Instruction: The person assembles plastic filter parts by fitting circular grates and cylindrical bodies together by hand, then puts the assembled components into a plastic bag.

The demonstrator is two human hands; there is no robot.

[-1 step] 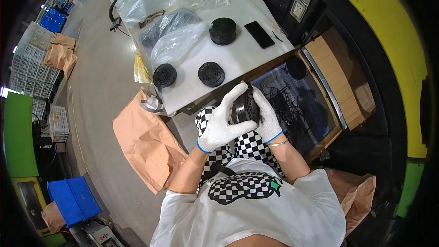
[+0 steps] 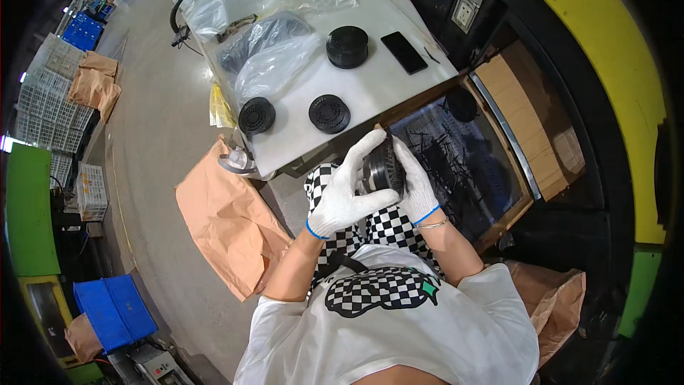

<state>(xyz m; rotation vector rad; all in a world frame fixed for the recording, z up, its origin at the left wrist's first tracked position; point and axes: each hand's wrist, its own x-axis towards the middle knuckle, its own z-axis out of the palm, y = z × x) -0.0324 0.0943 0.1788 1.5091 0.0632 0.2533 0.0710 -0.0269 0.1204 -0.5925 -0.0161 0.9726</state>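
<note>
The change is small: the black round part with a perforated face has turned slightly between the left hand in a white knitted glove and the right hand in a white knitted glove. Its side wall, which showed fine ridges before, now looks smoother and carries a paler shine. The holes of its face, clearer a moment ago, now appear darker and less distinct.

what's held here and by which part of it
A round black part: left grip at its near and far edges, right grip along its right side.
</note>
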